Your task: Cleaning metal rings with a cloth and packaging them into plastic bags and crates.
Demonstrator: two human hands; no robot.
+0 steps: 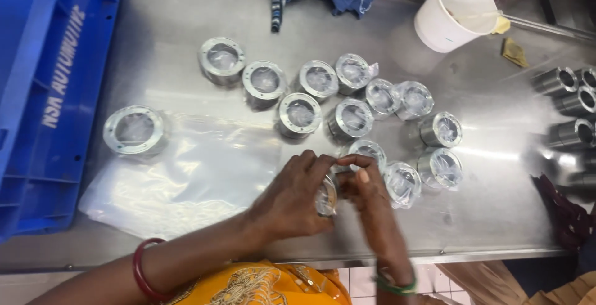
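1. The left hand (292, 196), its forearm angling up from the steel worktop's (186, 26) near edge, is curling its fingers around a small plastic-wrapped metal ring (326, 198).
2. The right hand (366, 187) is pinching the wrap's top with pressed fingertips.
3. Thirteen wrapped metal rings (301, 114) are lying across the worktop's middle.
4. A clear plastic bag (186, 178) is lying toward the left.
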